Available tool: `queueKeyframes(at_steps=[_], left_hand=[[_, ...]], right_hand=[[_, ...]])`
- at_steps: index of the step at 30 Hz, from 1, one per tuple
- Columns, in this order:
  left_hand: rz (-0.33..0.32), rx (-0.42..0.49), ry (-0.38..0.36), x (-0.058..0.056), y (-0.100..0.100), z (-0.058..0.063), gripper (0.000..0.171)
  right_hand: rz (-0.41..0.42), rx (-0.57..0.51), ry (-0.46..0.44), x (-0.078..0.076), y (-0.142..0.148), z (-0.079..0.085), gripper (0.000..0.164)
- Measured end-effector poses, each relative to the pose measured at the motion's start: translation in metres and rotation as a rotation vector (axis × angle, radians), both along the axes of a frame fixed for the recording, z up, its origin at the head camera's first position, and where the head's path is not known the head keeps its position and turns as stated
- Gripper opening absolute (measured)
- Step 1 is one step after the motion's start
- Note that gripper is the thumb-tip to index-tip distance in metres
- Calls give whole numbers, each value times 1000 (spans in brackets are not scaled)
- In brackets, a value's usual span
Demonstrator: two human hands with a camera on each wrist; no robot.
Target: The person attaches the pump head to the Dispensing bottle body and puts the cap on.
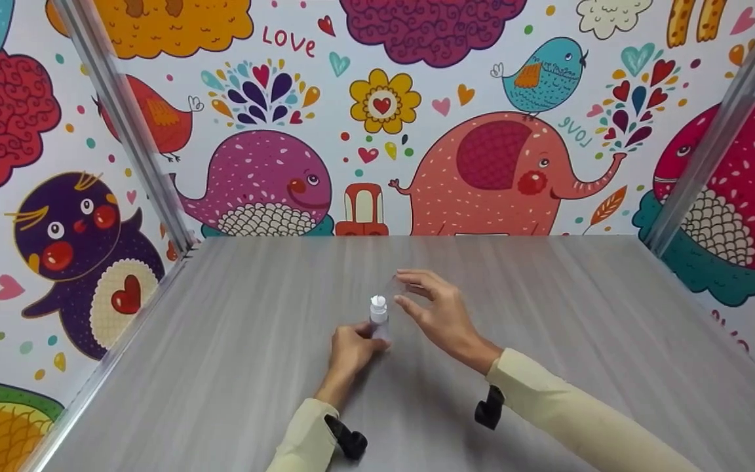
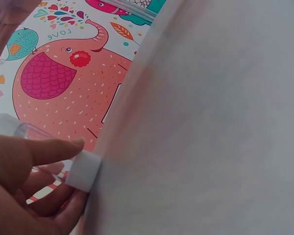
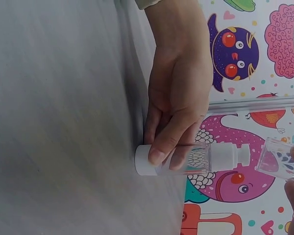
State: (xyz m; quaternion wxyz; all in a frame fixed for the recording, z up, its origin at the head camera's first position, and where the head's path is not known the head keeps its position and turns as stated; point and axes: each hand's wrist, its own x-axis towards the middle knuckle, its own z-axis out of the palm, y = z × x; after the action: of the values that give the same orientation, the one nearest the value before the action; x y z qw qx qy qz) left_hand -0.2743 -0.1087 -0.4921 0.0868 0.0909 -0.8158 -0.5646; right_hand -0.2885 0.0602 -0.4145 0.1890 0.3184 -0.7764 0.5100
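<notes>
A small clear pump bottle [image 1: 379,314] with a white pump top and white base stands upright on the table. My left hand [image 1: 351,351] grips it low down, thumb and fingers around the body; the right wrist view shows the bottle [image 3: 186,159] with its white base on the tabletop. My right hand [image 1: 443,311] is up and to the right of the pump top. Between its thumb and fingers it pinches a clear cap [image 3: 280,159], which is apart from the bottle's white nozzle. In the head view the transparent cap is barely visible.
The grey wood-grain table [image 1: 253,367] reaches back to a wall [image 1: 377,196] printed with cartoon animals. Metal posts [image 1: 122,124] rise at the table's back corners. A black strap end [image 1: 348,438] hangs from the left wrist, another [image 1: 490,408] from the right.
</notes>
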Motion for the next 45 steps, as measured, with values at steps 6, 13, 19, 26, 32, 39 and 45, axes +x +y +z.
queueKeyframes(at_steps=[6, 13, 19, 26, 32, 39, 45], left_hand=[[-6, -2, 0, 1, 0, -1, 37], [-14, 2, -8, 0, -1, -1, 37], [-12, -19, -12, -1, -1, -1, 36], [-12, -19, -6, 1, -1, -2, 35], [-19, -41, -3, 1, 0, 2, 29], [-17, -38, -2, 0, -1, 1, 25], [-16, -42, 10, -1, -1, 0, 25]], right_hand=[[-14, 46, 21, 0, -6, -4, 35], [-9, 45, 63, -3, -11, -5, 33], [-28, 84, 106, -6, -14, -4, 33], [4, 103, 109, -8, -18, -5, 32], [-14, 137, 80, -9, -20, -6, 32], [-25, 153, 84, -10, -26, -10, 32], [-5, 129, 96, -11, -28, -11, 31]])
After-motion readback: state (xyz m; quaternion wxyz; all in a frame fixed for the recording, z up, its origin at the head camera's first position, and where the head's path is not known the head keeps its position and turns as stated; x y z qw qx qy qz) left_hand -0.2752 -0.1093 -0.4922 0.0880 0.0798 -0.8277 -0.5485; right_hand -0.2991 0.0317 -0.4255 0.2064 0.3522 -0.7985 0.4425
